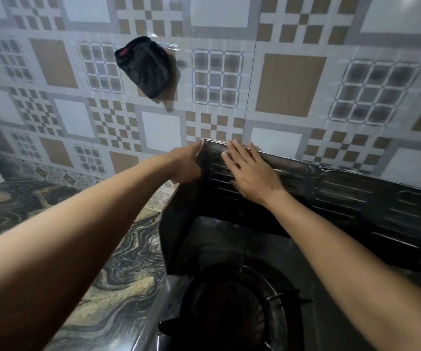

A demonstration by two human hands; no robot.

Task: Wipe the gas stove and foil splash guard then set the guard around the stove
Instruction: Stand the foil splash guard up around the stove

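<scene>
The head view is filled by a patterned tile wall (290, 84), against which the foil splash guard (356, 198) is stood upright on its long edge. The guard's long axis is run along the wall from the left corner toward the right edge of the picture, with its dark embossed face turned toward the person. At the left corner the guard is folded, and a shorter side panel (179, 224) is brought forward from the wall along the left side of the gas stove (229, 312). The stove is thus enclosed at the back and on the left by the guard; its burner ring and pan supports are seen dark at the bottom of the picture.

The left hand (185, 164) is closed on the top corner of the guard, at the fold, with the edge pinched between thumb and fingers. The right hand (252, 171) is laid flat on the back panel just beside it, fingers spread and pressed against the ribbed surface.

A black bag-like object (145, 67) is seen hung on the wall, well above the hands; what it holds cannot be told. The marbled counter (118, 274) is seen to the left of the stove.
</scene>
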